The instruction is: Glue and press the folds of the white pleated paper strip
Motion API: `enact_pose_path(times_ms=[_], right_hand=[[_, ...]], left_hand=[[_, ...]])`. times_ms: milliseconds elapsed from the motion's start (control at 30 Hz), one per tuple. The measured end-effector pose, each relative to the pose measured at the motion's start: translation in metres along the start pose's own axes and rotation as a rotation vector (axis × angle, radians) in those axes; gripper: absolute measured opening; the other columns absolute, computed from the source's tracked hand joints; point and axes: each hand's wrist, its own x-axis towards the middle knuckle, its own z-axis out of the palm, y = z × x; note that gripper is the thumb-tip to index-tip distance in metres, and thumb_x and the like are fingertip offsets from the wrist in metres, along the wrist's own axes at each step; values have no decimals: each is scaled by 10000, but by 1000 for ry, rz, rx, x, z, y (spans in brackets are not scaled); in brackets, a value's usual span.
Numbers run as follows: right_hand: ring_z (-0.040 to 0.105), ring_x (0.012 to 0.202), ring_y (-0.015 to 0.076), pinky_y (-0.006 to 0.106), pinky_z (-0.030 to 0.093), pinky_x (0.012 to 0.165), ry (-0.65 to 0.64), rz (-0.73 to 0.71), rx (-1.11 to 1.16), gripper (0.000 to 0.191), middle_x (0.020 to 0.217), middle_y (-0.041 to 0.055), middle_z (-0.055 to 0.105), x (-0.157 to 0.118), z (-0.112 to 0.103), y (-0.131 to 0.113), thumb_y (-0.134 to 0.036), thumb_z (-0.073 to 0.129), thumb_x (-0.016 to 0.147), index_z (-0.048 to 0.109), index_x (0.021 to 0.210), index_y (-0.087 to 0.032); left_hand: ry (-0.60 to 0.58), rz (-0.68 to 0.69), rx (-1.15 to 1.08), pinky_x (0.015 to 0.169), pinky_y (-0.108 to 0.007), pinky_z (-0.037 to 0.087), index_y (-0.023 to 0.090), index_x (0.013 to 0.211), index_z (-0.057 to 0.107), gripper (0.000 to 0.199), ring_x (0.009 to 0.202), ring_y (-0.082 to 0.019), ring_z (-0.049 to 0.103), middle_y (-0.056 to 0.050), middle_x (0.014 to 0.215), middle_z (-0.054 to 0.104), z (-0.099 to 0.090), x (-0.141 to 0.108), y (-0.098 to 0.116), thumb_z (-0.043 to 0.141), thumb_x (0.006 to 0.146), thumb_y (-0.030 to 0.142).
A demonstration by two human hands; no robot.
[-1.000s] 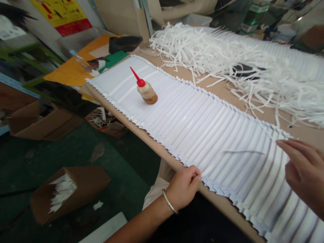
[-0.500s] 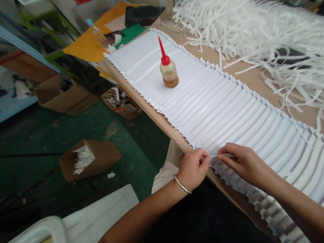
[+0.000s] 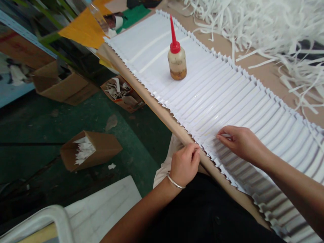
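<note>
The sheets are white, with grey shadow stripes repeating over them. The bottle is cloudy cream, its liquid amber, its nozzle red. The table is light brown, the floor dark green.

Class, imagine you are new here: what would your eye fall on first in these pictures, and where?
Probably the red-capped bottle, standing upright on the ridged white layer, toward its far end. Next, the tangled heap of white strips at the upper right. Then the left hand, a silvery bracelet at its wrist, by the near table edge, and the right hand over the ridged white layer.
</note>
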Motion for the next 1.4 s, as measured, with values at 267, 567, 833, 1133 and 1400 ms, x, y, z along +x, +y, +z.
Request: enact_pose_path(times_ms=[267, 567, 833, 1133, 1400], right_hand=[[646, 694, 195, 313, 443, 657, -27, 39, -49, 235, 777, 32, 728, 5, 0, 5, -389, 544, 914, 693, 840, -223], [661, 698, 192, 308, 454, 649, -28, 8, -89, 239, 831, 47, 744, 7, 1, 5, -377, 544, 920, 705, 864, -209], [657, 647, 187, 301, 451, 621, 34, 83, -84, 257, 709, 25, 718, 16, -58, 57, -450, 592, 878, 730, 852, -235], [617, 621, 170, 291, 435, 616, 144, 230, -28, 244, 666, 17, 685, 34, -76, 77, -443, 617, 814, 702, 791, -215], [621, 640, 167, 283, 429, 618, 118, 253, -52, 192, 704, 18, 700, 41, -67, 79, -391, 607, 823, 686, 796, -218]], left_hand=[[-19, 254, 345, 791, -305, 549, 206, 1241, 640, 294, 890, -185, 696, -47, 1007, 729, 3, 3, 3, 437, 1027, 201], [-65, 287, 690, 612, -341, 479, 261, 1417, 567, 405, 743, -191, 626, -25, 920, 653, 14, 11, 11, 466, 1025, 236], [-3, 299, 676, 614, -335, 468, 253, 1377, 601, 393, 717, -179, 607, -26, 885, 639, 17, 11, 8, 483, 1007, 199], [-1, 294, 672, 629, -345, 468, 241, 1366, 603, 392, 708, -187, 602, -18, 865, 633, 17, 10, 6, 509, 989, 180], [18, 302, 675, 632, -332, 482, 238, 1355, 607, 393, 699, -179, 596, -17, 859, 629, 17, 11, 7, 509, 982, 161]])
